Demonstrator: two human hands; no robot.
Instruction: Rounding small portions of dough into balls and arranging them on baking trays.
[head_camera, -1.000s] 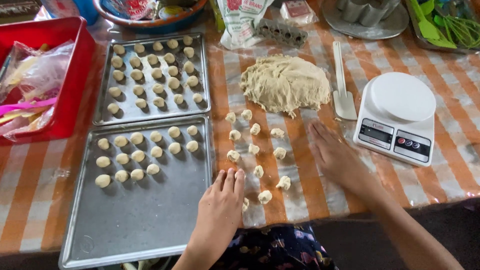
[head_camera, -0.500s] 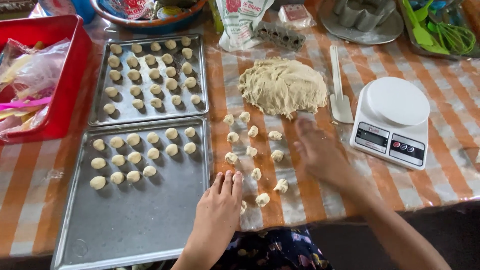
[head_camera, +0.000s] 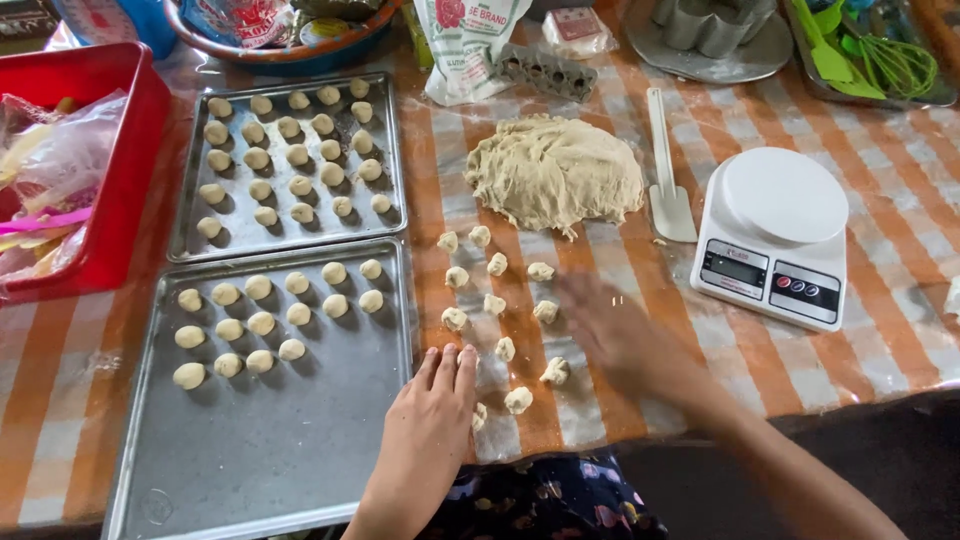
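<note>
Head view: left hand (head_camera: 432, 425) flat, right hand (head_camera: 625, 335) blurred, grip unclear, white bag (head_camera: 470, 40) beyond dough (head_camera: 555, 172).

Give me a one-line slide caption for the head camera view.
Left hand flat beside small dough pieces, blurred right hand over striped cloth, near grey metal tray of dough balls.

A white paper flour bag (head_camera: 468, 40) with red and green print stands at twelve o'clock. At three o'clock, a white kitchen scale (head_camera: 775, 235) shows a small grey screen (head_camera: 733, 270). Clear plastic bags (head_camera: 50, 170) fill a red bin at nine o'clock.
</note>
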